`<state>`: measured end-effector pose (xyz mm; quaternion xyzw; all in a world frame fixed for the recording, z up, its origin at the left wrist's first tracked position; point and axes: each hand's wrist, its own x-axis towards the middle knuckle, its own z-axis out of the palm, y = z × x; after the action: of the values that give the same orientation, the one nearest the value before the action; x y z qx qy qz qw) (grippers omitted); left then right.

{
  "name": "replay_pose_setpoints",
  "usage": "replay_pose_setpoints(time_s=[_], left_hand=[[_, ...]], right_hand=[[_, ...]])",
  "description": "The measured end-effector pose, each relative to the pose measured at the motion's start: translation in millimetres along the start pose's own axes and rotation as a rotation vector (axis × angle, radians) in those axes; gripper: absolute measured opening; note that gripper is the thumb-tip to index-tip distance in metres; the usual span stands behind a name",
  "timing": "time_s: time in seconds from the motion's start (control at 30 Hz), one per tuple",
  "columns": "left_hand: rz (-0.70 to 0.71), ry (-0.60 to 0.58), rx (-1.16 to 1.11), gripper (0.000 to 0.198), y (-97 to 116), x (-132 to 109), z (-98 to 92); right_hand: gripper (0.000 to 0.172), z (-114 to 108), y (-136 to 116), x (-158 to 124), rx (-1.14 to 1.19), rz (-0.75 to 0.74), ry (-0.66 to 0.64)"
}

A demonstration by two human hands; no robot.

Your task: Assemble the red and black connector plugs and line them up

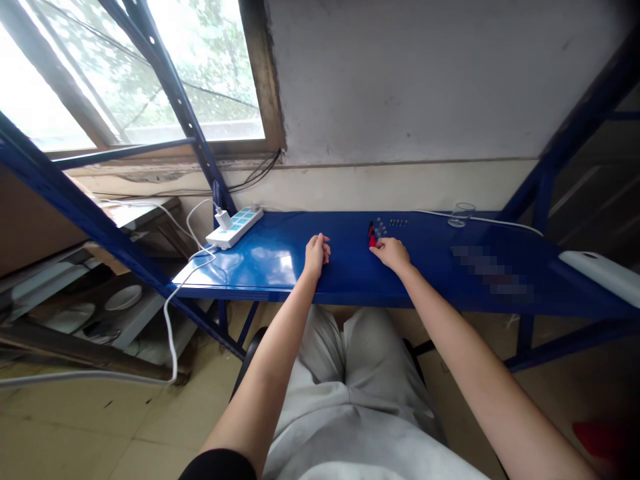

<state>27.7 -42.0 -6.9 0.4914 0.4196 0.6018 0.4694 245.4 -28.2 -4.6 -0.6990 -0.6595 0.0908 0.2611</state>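
Observation:
Over the blue table (265, 230), my left hand (316, 256) rests on its side with the fingers curled in, and I see nothing in it. My right hand (393, 254) is closed, its thumb and fingertips pinching a small red piece (373, 241); the fingertips hide part of it, and its exact kind is too small to tell. Just behind stand more small red and black pieces (371, 229). Beside them is a cluster of small clear pieces (381, 227). Several tiny metallic parts (399, 223) lie in a row to the right.
A white power strip (235, 228) with a plug and cable lies at the table's left end. A clear glass (461, 215) stands at the back right, near a white cable. A white object (603, 273) sits at the right edge. Blue metal posts frame both sides.

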Motion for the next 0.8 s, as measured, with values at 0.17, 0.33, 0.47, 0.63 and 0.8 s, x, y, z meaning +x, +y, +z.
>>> replay_pose_setpoints(time_s=[0.17,0.33,0.47,0.63,0.8], left_hand=[[0.006,-0.015,-0.003,0.031,-1,0,-0.1],[0.002,-0.008,0.004,0.030,-1,1,0.2],[0.004,-0.012,0.003,0.030,-2,1,-0.2],[-0.003,-0.027,0.007,0.030,-1,1,0.1],[-0.010,-0.022,0.037,0.030,1,0,0.3]], right_hand=[[0.016,1,8,6,0.003,-0.035,-0.038],[0.013,-6,19,13,-0.016,0.018,-0.122],[0.022,-11,17,6,-0.085,0.035,-0.017],[0.030,-7,15,-3,-0.129,0.052,0.041],[0.036,-1,18,-4,-0.143,0.052,0.056]])
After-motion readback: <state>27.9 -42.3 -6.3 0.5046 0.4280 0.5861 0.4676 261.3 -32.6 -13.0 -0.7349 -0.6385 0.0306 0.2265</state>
